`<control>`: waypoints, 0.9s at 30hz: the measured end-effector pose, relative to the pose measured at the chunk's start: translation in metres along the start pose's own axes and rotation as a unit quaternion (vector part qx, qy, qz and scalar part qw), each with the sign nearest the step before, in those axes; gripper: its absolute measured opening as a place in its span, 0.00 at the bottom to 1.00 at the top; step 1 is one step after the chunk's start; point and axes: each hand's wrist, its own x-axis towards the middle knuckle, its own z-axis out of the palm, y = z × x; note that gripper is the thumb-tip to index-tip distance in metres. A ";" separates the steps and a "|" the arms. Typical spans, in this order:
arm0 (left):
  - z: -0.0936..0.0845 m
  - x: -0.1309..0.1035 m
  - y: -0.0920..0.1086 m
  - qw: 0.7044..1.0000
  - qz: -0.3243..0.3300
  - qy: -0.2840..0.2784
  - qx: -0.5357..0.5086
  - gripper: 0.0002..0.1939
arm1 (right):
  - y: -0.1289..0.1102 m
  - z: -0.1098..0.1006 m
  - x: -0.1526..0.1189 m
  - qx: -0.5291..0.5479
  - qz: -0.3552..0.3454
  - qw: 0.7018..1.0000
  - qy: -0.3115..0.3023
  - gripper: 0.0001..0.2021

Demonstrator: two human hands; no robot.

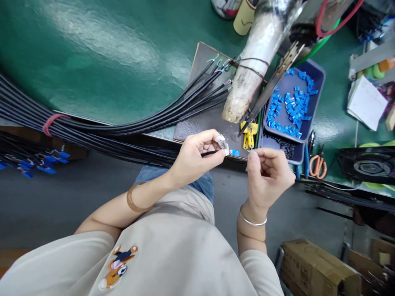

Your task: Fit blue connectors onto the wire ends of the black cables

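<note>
My left hand is closed around the end of a black cable, with white wrapping on its thumb and a finger. A small blue connector sits at the cable's tip, just past the fingertips. To its right, my right hand is pinched, thumb against forefinger. A tiny pale thing shows at its fingertips, too small to name. Behind the hands, a yellow tool lies on the dark board.
A bundle of black cables, tied with a pink band, runs along the bench edge. At right are a bin of blue connectors, a bin of small black parts and orange-handled scissors. A wrapped pipe overhangs the board.
</note>
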 end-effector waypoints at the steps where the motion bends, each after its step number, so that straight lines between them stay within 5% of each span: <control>1: 0.000 0.001 0.001 1.000 -0.005 -0.004 -0.005 0.07 | 0.001 0.000 0.002 0.015 0.025 0.999 -0.026 0.05; 6: -0.001 0.003 0.000 1.000 -0.013 -0.015 0.009 0.06 | 0.004 0.003 0.008 0.097 0.069 0.983 -0.140 0.09; 21: 0.005 0.003 -0.004 0.996 0.042 0.010 0.080 0.07 | 0.009 0.006 0.007 -0.024 -0.058 0.996 -0.068 0.05; 27: 0.009 0.008 -0.006 0.995 0.043 0.048 0.079 0.07 | 0.015 0.008 0.001 0.081 -0.051 0.993 0.066 0.12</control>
